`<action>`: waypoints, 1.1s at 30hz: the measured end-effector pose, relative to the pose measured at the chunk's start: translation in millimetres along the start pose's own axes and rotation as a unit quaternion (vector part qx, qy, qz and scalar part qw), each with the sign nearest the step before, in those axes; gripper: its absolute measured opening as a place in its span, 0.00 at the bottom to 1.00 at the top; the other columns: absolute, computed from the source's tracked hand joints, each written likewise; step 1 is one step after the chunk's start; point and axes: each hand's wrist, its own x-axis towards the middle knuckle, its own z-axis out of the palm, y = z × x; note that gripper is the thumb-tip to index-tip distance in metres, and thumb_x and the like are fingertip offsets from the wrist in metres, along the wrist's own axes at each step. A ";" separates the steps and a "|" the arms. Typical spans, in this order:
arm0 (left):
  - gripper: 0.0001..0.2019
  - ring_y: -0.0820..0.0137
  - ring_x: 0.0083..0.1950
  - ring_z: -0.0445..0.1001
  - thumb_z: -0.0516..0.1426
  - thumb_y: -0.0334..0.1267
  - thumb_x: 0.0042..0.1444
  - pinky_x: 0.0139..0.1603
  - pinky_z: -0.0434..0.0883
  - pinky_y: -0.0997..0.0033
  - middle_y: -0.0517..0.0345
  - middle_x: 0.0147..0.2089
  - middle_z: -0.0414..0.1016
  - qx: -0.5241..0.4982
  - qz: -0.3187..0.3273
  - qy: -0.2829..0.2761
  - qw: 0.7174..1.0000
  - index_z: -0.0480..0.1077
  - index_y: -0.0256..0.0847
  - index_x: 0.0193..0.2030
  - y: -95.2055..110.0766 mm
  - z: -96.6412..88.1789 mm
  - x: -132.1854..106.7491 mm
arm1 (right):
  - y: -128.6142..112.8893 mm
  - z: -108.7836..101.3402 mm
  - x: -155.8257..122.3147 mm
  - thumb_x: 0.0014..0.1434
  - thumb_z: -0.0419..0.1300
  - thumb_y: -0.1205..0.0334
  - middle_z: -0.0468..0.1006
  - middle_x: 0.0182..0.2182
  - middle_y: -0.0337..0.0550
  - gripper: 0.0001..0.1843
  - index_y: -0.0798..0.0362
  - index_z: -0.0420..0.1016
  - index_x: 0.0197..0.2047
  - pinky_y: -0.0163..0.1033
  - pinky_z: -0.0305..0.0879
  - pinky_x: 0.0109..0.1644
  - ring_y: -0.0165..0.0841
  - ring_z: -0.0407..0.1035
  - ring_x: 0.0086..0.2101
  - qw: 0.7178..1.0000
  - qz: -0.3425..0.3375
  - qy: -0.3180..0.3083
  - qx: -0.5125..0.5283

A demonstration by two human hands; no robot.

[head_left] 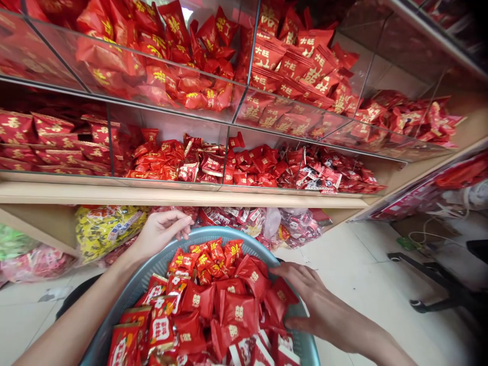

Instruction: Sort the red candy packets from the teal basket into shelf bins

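Observation:
A blue-green plastic basket (263, 245) is filled with red candy packets (238, 310), several bearing gold print and others with white and orange patterns. At the basket's far left rim, my left hand (163, 231) is loosely curled with the thumb over the fingers, and no packet shows in it. On the right side of the basket, my right hand (314, 300) reaches over the rim with thumb and fingers spread. A plain red packet (281, 299) lies between its thumb and fingertips; whether they press on it is hard to see.
Ahead stands a wooden shelf (183, 194) with clear-fronted compartments of red candy packets (297, 61). Below it lie a yellow candy bag (109, 229) and pink bags (38, 263). On the right, a black chair base (430, 290) stands on the tiled floor (354, 269).

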 end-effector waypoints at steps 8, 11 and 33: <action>0.12 0.75 0.22 0.71 0.60 0.45 0.49 0.23 0.67 0.79 0.60 0.21 0.75 -0.010 -0.018 0.005 1.000 0.73 0.38 0.23 -2.4 -0.1 1.1 | 5.0 8.3 1.9 0.55 0.54 0.71 0.59 0.62 0.44 0.39 0.43 0.45 0.66 0.51 0.46 0.62 0.41 0.49 0.61 0.998 -0.026 -0.024 -0.054; 0.12 0.75 0.22 0.70 0.60 0.45 0.50 0.23 0.67 0.79 0.60 0.21 0.75 -0.012 -0.018 0.002 1.000 0.73 0.38 0.24 -4.1 -0.6 1.5 | 1.9 5.5 -0.5 0.57 0.53 0.69 0.65 0.58 0.45 0.36 0.42 0.48 0.66 0.51 0.48 0.61 0.41 0.54 0.58 0.998 -0.039 -0.022 -0.044; 0.13 0.75 0.22 0.70 0.60 0.47 0.50 0.23 0.67 0.78 0.59 0.20 0.75 0.005 -0.017 0.000 1.000 0.73 0.38 0.24 -2.3 -1.5 1.0 | -2.3 39.6 -16.6 0.59 0.52 0.47 0.77 0.36 0.42 0.27 0.49 0.58 0.58 0.39 0.67 0.36 0.34 0.71 0.31 0.953 0.164 0.174 0.185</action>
